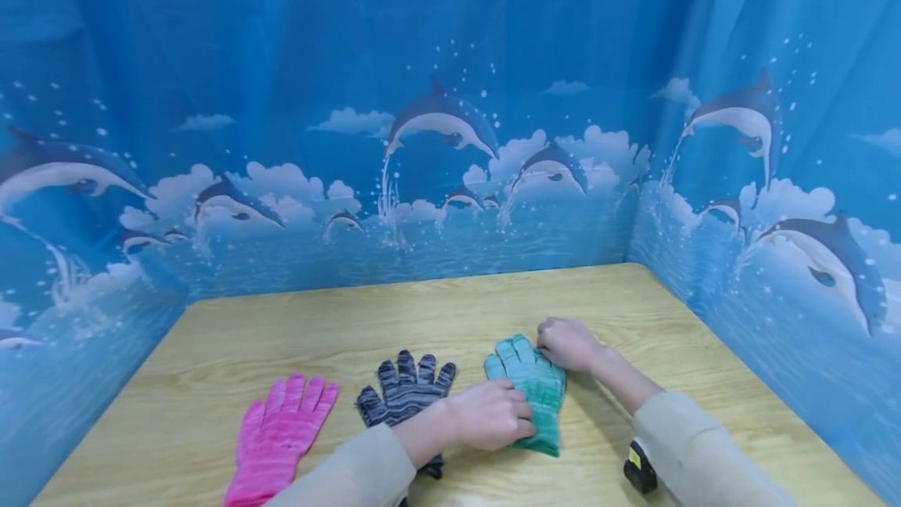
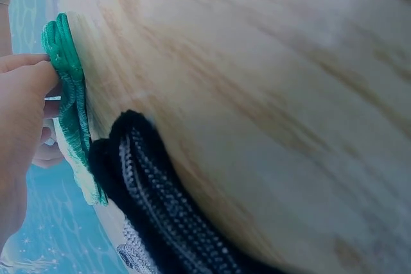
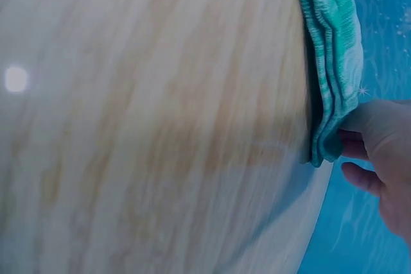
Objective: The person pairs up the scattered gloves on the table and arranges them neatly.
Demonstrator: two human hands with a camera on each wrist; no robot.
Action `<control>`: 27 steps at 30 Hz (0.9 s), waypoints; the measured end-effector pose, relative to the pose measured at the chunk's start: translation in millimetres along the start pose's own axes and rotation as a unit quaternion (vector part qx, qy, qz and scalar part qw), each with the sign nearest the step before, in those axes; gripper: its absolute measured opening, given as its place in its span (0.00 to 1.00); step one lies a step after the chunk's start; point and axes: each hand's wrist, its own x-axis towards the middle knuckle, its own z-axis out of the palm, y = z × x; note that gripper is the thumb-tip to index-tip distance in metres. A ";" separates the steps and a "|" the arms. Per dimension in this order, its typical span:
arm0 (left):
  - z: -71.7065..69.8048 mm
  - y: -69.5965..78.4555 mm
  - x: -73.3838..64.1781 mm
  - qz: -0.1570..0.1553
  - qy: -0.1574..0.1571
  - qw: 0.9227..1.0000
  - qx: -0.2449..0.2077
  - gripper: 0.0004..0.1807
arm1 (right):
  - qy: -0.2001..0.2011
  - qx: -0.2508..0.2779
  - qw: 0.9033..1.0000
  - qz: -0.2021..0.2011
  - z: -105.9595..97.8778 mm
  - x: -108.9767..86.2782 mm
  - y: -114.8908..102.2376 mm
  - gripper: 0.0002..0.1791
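A green knitted glove (image 1: pixel 524 370) lies flat on the table, finger ends toward the back and cuff toward the front. My left hand (image 1: pixel 493 415) pinches its left side near the cuff; in the left wrist view, fingertips show at the green layers (image 2: pixel 72 88). At the far right, my right hand (image 1: pixel 568 344) has curled fingers on the glove's finger end. The right wrist view shows that hand (image 3: pixel 385 152) gripping the edge of the stacked green layers (image 3: pixel 334 62). A black-and-grey striped glove (image 1: pixel 410 393) lies left of the green one, partly hidden under my left forearm.
A pink glove (image 1: pixel 281 433) rests at the left of the wood-grain table (image 1: pixel 338 327), its cuff near the front. Blue curtains (image 1: pixel 296 116) printed with dolphins stand around the table's back and sides. A black device (image 1: pixel 640 469) with a yellow label is under my right sleeve.
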 end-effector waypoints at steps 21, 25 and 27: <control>-0.7 1.9 1.7 -0.001 0.000 1.000 -0.008 0.10 | -0.056 0.095 0.984 0.142 -6.1 -3.1 17.7 0.09; -1.7 2.3 1.2 0.000 0.001 1.000 -0.006 0.10 | -0.080 0.112 0.983 0.123 -4.0 -1.2 16.1 0.12; -2.0 2.1 0.6 -0.001 0.000 1.000 -0.008 0.10 | -0.075 0.096 0.986 0.113 -2.6 -0.4 15.1 0.11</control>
